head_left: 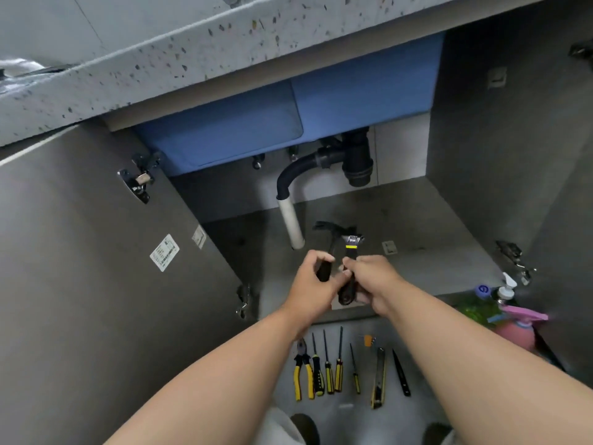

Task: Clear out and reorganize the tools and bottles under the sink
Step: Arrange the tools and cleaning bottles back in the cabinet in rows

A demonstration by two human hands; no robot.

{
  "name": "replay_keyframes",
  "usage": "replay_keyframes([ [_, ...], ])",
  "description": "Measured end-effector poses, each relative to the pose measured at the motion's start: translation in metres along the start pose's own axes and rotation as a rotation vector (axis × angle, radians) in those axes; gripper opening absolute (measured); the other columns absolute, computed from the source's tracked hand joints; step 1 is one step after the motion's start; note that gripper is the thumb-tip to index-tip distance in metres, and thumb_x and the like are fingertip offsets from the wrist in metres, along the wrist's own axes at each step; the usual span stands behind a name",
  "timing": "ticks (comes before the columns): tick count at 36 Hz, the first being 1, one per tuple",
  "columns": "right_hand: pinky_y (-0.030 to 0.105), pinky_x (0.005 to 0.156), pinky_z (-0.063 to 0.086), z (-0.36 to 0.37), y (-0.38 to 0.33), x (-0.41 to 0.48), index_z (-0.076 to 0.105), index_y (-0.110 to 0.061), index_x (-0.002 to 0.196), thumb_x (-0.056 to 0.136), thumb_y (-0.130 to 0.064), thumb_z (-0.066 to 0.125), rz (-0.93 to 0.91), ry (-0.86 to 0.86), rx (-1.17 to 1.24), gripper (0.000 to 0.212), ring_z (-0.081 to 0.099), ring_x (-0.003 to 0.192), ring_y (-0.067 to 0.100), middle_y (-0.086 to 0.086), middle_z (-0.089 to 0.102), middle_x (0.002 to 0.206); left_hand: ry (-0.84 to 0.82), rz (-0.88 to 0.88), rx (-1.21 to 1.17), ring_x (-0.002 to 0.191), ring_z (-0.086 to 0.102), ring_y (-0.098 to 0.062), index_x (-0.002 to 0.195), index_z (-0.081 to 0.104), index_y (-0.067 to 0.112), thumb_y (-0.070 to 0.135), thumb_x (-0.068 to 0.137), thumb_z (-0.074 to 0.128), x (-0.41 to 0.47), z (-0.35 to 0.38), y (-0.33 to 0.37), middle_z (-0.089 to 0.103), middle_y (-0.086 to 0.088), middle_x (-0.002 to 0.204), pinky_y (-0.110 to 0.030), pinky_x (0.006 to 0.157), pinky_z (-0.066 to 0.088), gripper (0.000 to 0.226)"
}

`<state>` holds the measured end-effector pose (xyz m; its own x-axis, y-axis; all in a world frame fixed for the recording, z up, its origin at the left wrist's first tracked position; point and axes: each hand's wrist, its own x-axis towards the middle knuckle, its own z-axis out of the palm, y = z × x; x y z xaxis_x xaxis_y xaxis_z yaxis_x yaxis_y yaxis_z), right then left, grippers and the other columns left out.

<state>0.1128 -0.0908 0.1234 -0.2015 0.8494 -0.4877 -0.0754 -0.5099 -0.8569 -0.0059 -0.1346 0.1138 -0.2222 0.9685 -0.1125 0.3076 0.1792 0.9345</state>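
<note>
Holding two tools just in front of the white drain pipe [291,226], the person seems well into the clearing. The left hand [313,282] curls round the black grip of a hammer [330,229]. The right hand [373,281] wraps the handle of an adjustable wrench [352,242]. Both tools hang above the cabinet floor [433,261] and are probably the last out. Nearer the person than the pipe, pliers [301,370], screwdrivers [329,367] and a utility knife [379,377] lie in a neat row. The bottles [513,326] stand well to the pipe's right. Putting everything back looks not yet begun. Space narrows only beside the pipe and under the black trap [357,162]; elsewhere the opening is wide.
</note>
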Motion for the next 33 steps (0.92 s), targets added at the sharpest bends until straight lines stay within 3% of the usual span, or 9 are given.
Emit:
replay_keyframes([
  [3, 0.025, 0.037, 0.051, -0.006, 0.003, 0.021, 0.051, -0.006, 0.081, 0.106, -0.016, 0.043, 0.084, 0.048, 0.11, 0.028, 0.062, 0.041, 0.018, 0.016, 0.059, 0.07, -0.005, -0.112, -0.089, 0.061, 0.047, -0.013, 0.118, 0.05, 0.026, 0.027, 0.094, 0.069, 0.028, -0.019, -0.007, 0.057, -0.004, 0.084, -0.022, 0.046, 0.039, 0.031],
  [7, 0.019, 0.036, 0.041, -0.005, 0.018, 0.045, 0.05, -0.007, 0.08, 0.106, -0.018, 0.042, 0.128, 0.177, 0.026, 0.029, 0.05, 0.047, 0.02, 0.013, 0.051, 0.065, 0.117, -0.217, 0.089, 0.061, 0.049, -0.013, 0.124, 0.044, 0.023, 0.024, 0.097, 0.066, 0.066, -0.048, -0.036, 0.058, -0.003, 0.089, -0.022, 0.046, 0.04, 0.035],
  [10, 0.015, 0.034, 0.034, 0.006, 0.019, 0.062, 0.052, -0.007, 0.083, 0.106, -0.018, 0.041, 0.152, 0.172, -0.055, 0.028, 0.042, 0.044, 0.016, 0.009, 0.049, 0.061, 0.174, -0.279, 0.179, 0.07, 0.054, -0.02, 0.105, 0.064, 0.012, 0.024, 0.096, 0.066, 0.09, -0.063, -0.072, 0.062, -0.006, 0.083, -0.027, 0.062, 0.042, 0.015],
  [13, 0.015, 0.032, 0.032, 0.019, 0.015, 0.08, 0.054, -0.009, 0.081, 0.106, -0.019, 0.04, 0.139, 0.1, -0.086, 0.03, 0.04, 0.043, 0.012, 0.004, 0.047, 0.059, 0.242, -0.364, 0.238, 0.073, 0.06, -0.023, 0.087, 0.07, 0.011, 0.026, 0.092, 0.067, 0.108, -0.072, -0.113, 0.067, -0.01, 0.08, -0.027, 0.066, 0.042, 0.016],
  [17, 0.017, 0.035, 0.032, 0.033, 0.014, 0.101, 0.061, -0.009, 0.095, 0.102, -0.013, 0.039, 0.154, 0.018, -0.125, 0.023, 0.04, 0.042, 0.009, 0.0, 0.048, 0.062, 0.364, -0.475, 0.292, 0.076, 0.056, -0.027, 0.066, 0.056, 0.015, 0.032, 0.089, 0.067, 0.13, -0.076, -0.162, 0.06, -0.004, 0.068, -0.027, 0.067, 0.038, 0.03],
  [19, 0.018, 0.037, 0.03, 0.039, 0.014, 0.111, 0.062, -0.008, 0.098, 0.102, -0.013, 0.039, 0.156, -0.015, -0.163, 0.023, 0.039, 0.042, 0.01, 0.0, 0.047, 0.063, 0.39, -0.517, 0.292, 0.081, 0.059, -0.029, 0.063, 0.051, 0.017, 0.035, 0.089, 0.066, 0.14, -0.077, -0.18, 0.061, -0.007, 0.074, -0.028, 0.071, 0.041, 0.034],
  [23, 0.021, 0.038, 0.027, 0.048, 0.018, 0.128, 0.063, -0.004, 0.105, 0.102, -0.013, 0.04, 0.13, -0.046, -0.216, 0.025, 0.037, 0.041, 0.01, 0.001, 0.046, 0.063, 0.41, -0.556, 0.26, 0.099, 0.067, -0.034, 0.067, 0.049, 0.021, 0.035, 0.091, 0.063, 0.161, -0.08, -0.208, 0.071, -0.017, 0.1, -0.027, 0.075, 0.042, 0.031],
  [27, 0.02, 0.037, 0.028, 0.053, 0.034, 0.14, 0.062, 0.0, 0.112, 0.105, -0.015, 0.04, 0.132, -0.065, -0.174, 0.028, 0.038, 0.039, 0.009, 0.0, 0.047, 0.063, 0.417, -0.561, 0.255, 0.102, 0.067, -0.035, 0.085, 0.061, 0.016, 0.032, 0.094, 0.061, 0.177, -0.084, -0.229, 0.07, -0.016, 0.098, -0.025, 0.076, 0.039, 0.018],
  [33, 0.023, 0.038, 0.029, 0.054, 0.056, 0.152, 0.063, 0.0, 0.11, 0.106, -0.016, 0.04, 0.146, -0.129, -0.154, 0.028, 0.039, 0.039, 0.011, 0.003, 0.048, 0.064, 0.418, -0.549, 0.217, 0.1, 0.067, -0.034, 0.097, 0.069, 0.01, 0.033, 0.096, 0.062, 0.194, -0.085, -0.249, 0.066, -0.009, 0.089, -0.026, 0.076, 0.041, 0.024],
])
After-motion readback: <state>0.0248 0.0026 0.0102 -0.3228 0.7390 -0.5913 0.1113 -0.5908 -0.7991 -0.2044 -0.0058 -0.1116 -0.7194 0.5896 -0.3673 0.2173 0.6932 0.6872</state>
